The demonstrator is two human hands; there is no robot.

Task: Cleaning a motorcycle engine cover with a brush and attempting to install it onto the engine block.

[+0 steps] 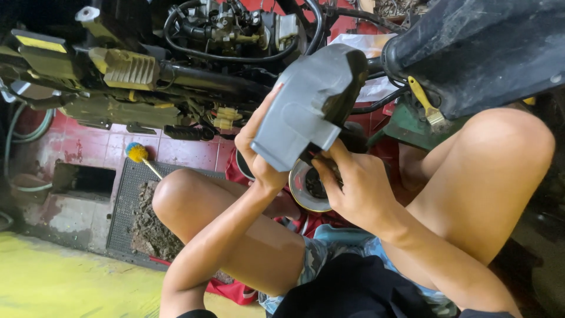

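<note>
While the person squats on the floor with knees drawn up, the head view shows both hands raised around a grey plastic cover (312,106), a moulded motorcycle part with a dark inner edge. The left hand (257,150) wraps its grip closed along the cover's left side, fingers curled over the edge. The right hand (353,182) closes its grip on the cover's lower right corner, thumb pressed up against the underside. The cover sits between the knees, just in front of the stripped motorcycle frame (176,76), where hoses, wiring and a ribbed metal block lie exposed. Just below the hands, a round metal dish (300,191) rests on a red cloth (235,171). To the left, a small brush with a yellow and blue head (137,152) lies at the edge of a dark floor mat (126,203) carrying a heap of dirt. A black plastic panel (482,47) hangs over the right knee.
</note>
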